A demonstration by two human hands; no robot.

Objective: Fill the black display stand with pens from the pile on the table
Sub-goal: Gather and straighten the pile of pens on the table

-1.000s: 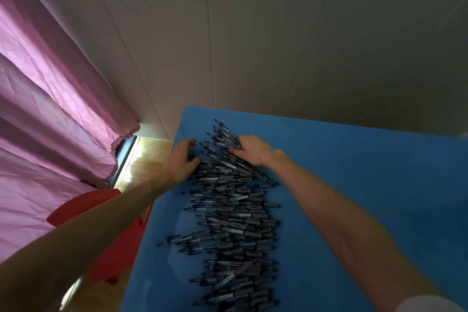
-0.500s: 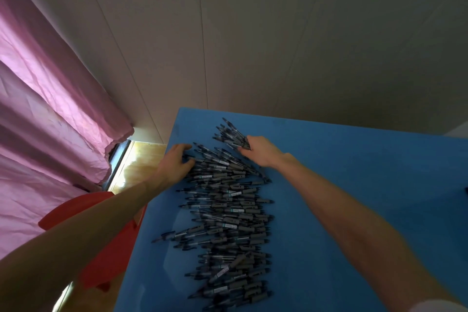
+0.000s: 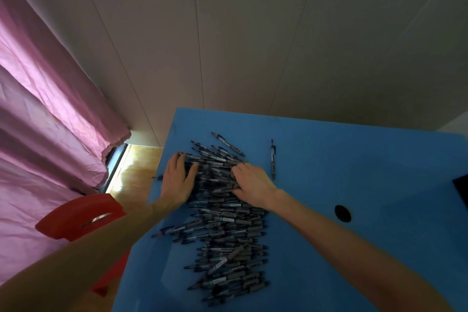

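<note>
- The far end of the pile of pens [image 3: 222, 213] on the blue table [image 3: 354, 159] is bracketed by both hands, apparently so a bundle can be gathered.
- The left hand [image 3: 177, 182] is laid flat, fingers [image 3: 186, 168] straight and slightly spread against the pens.
- The right hand [image 3: 253, 182] is curled over pens beneath its fingers; a firm grip cannot be told.
- One stray pen [image 3: 273, 159] lies just beyond the right fingers.
- A black corner [image 3: 462, 187], possibly the stand, is seen well apart at the right edge.

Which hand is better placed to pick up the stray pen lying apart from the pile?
Right, probably. The right hand rests on the pile beside the lone pen; the left hand lies across the pile at the table's left edge.
</note>
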